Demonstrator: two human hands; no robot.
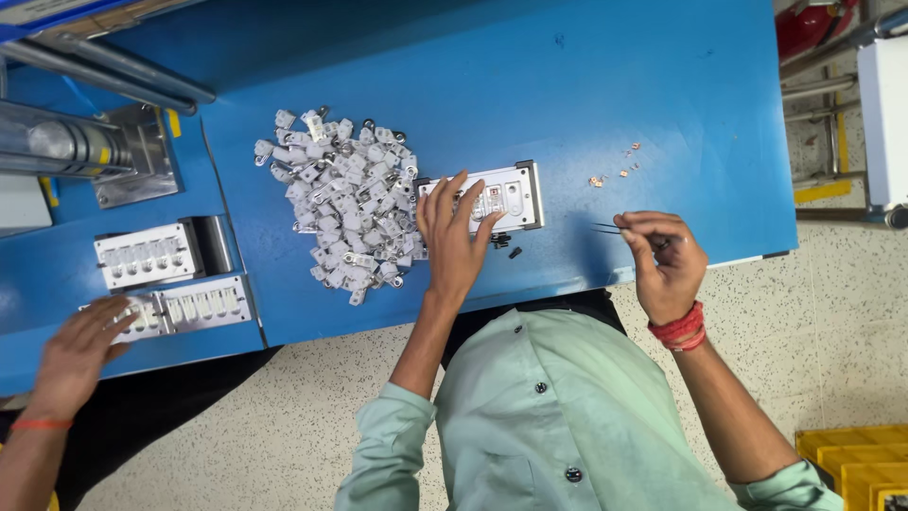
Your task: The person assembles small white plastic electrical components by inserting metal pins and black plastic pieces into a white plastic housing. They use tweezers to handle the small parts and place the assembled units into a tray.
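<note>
My left hand lies flat on the left part of a white rectangular fixture block on the blue table, fingers spread. My right hand is closed on thin dark tweezers, whose tips point left, a little to the right of the block. A heap of small white plastic parts with metal clips lies just left of my left hand. Several tiny copper-coloured pieces are scattered above my right hand.
Another person's hand rests on a white multi-slot fixture at the lower left; a second such fixture sits above it. Metal machine parts stand at the far left. Yellow crates are on the floor at the lower right.
</note>
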